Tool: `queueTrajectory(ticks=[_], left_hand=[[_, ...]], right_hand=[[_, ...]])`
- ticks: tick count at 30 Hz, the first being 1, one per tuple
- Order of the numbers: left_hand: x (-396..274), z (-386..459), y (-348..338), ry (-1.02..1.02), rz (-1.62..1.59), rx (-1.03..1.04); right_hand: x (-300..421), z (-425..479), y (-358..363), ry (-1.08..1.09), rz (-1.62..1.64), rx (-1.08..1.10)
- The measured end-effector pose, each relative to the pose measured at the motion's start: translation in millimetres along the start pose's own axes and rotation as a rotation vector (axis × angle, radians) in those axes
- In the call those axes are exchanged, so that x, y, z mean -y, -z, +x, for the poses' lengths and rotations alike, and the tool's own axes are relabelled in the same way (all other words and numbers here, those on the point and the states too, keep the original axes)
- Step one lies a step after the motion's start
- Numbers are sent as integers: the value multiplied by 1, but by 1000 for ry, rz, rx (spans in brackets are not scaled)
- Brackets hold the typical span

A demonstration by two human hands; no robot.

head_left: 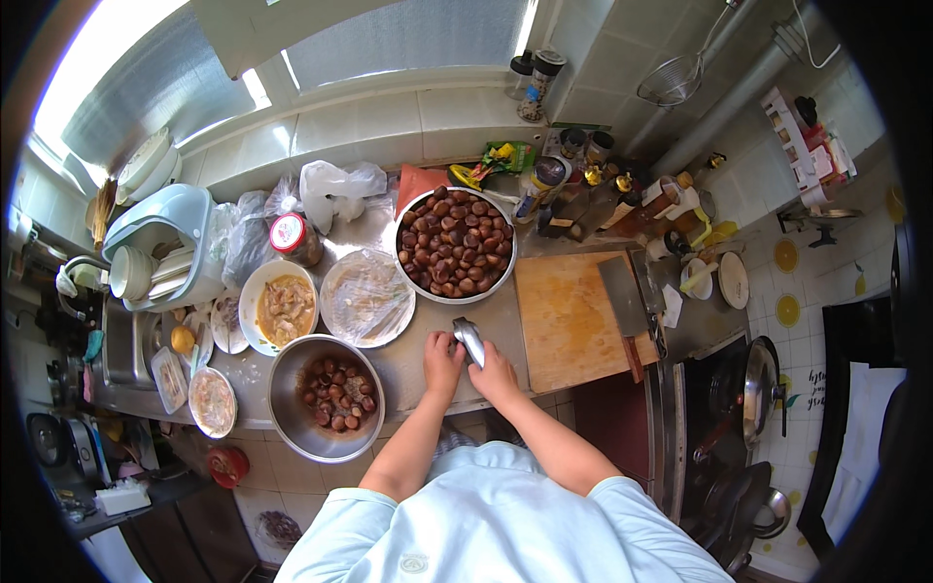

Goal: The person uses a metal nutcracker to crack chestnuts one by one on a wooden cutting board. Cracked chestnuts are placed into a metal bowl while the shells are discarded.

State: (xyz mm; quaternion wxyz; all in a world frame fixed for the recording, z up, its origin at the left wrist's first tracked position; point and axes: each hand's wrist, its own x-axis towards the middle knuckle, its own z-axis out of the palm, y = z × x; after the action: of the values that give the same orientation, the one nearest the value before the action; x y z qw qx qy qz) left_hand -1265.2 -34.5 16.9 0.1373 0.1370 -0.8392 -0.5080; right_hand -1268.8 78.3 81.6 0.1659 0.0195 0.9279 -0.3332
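Note:
My right hand [494,373] grips a silver metal hand tool [469,341], probably a chestnut cutter, over the counter's front part. The fingers of my left hand [442,363] are bent close against the tool's left side; whether they hold a chestnut is hidden. Just beyond my hands stands a large round metal pan heaped with brown chestnuts [455,244]. To the left, a deep stainless steel bowl [286,397] at the counter's edge holds a smaller lot of chestnuts [337,393].
Right of my hands lies a wooden cutting board [561,313] with a cleaver [616,291] on it. A plastic-covered plate [367,299], a bowl of meat in liquid [284,310] and a red-lidded jar [295,239] stand left. Bottles [576,208] crowd the back right.

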Motion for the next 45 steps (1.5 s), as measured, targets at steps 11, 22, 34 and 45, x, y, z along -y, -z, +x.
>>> queueTrajectory(ticks=[11, 22, 34, 45], left_hand=[[0, -4, 6, 63, -92, 16], [-7, -49, 17, 447, -200, 210], [-3, -5, 10, 266, -147, 84], [19, -18, 5, 251, -149, 19]], right_hand=[[-1, -16, -29, 204, -149, -242], [-21, -22, -56, 157, -146, -307], [-14, 9, -36, 49, -12, -141], [-7, -8, -49, 172, -109, -271]])
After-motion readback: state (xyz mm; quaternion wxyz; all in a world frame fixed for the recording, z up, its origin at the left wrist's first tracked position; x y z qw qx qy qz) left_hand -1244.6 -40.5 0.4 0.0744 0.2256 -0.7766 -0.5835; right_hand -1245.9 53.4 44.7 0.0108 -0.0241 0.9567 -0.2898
